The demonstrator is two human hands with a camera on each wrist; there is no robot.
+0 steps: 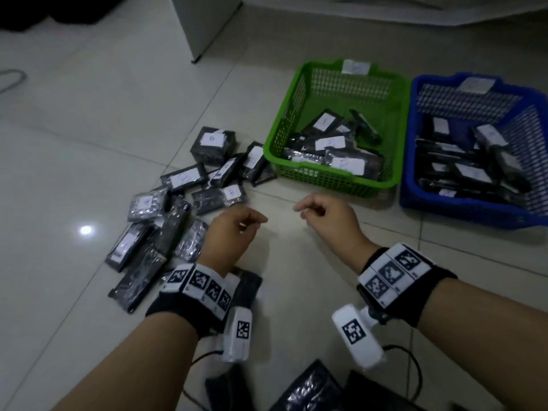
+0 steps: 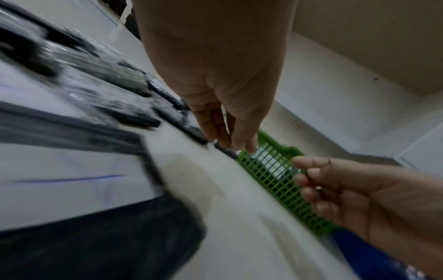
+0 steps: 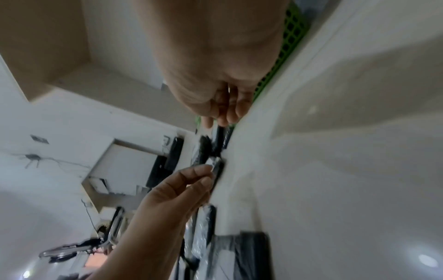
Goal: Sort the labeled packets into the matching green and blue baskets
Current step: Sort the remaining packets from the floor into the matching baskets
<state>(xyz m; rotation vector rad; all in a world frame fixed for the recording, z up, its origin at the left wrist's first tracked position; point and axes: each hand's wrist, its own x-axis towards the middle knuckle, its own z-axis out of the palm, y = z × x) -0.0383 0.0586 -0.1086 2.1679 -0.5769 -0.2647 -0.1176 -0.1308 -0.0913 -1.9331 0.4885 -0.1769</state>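
Several black packets with white labels lie scattered on the tiled floor, among them one at the pile's far end (image 1: 214,143) and one flat packet (image 1: 184,177). The green basket (image 1: 323,177) and the blue basket (image 1: 462,209) stand side by side at the right, each holding several packets. My left hand (image 1: 250,222) hovers just right of the pile, fingers relaxed, holding nothing. My right hand (image 1: 308,210) hangs in front of the green basket, fingers loosely curled and empty. The left wrist view shows both hands (image 2: 227,140) (image 2: 309,180) without a packet.
A white cabinet (image 1: 204,22) stands at the back and a cable loop (image 1: 12,78) lies far left. More dark packets lie near me at the bottom (image 1: 308,390) and under my left wrist (image 1: 250,289). Bare tiles lie between my hands.
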